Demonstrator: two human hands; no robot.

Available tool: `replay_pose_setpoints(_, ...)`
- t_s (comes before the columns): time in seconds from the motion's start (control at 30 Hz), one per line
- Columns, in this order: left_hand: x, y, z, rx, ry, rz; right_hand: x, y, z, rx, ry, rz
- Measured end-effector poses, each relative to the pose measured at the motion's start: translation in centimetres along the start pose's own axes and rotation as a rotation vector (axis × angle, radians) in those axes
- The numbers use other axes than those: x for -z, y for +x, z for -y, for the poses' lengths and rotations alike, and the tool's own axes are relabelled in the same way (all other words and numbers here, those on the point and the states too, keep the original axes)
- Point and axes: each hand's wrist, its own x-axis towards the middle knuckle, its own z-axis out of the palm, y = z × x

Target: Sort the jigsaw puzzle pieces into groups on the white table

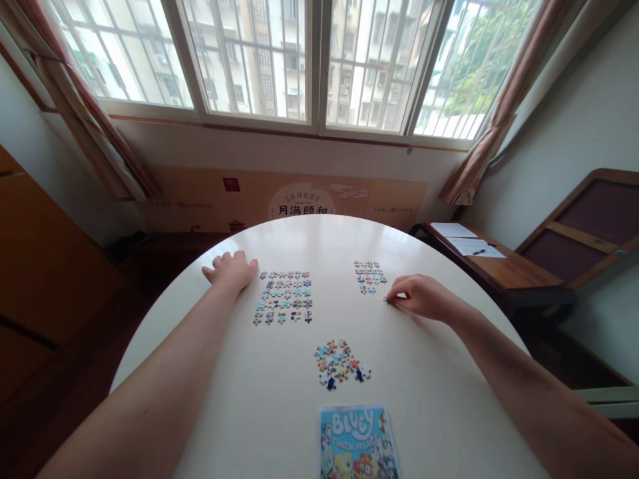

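Observation:
My left hand (231, 269) lies on the round white table (259, 399) with its fingers loosely curled, just left of a laid-out grid of puzzle pieces (284, 297); it holds nothing. My right hand (422, 297) pinches a small puzzle piece (387, 300) against the tabletop, just below and right of a smaller group of sorted pieces (370, 276). A loose heap of mixed pieces (340, 363) sits nearer to me in the middle. Below it lies the blue puzzle box picture (357, 444), partly cut off by the frame's bottom edge.
A wooden side table (504, 269) with papers (466, 239) and a pen stands at the right, beside a wooden chair (594, 233). A cardboard sheet (279, 199) leans under the barred window. A wooden cabinet (40, 266) is at the left.

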Motion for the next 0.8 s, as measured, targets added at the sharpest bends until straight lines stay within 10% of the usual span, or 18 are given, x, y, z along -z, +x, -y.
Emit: replay_pose_setpoints(0.8,0.2,0.0,0.0,-0.003,-0.006,-0.015,-2.3,1.1,-0.7,-0.042,-0.017,-0.184)
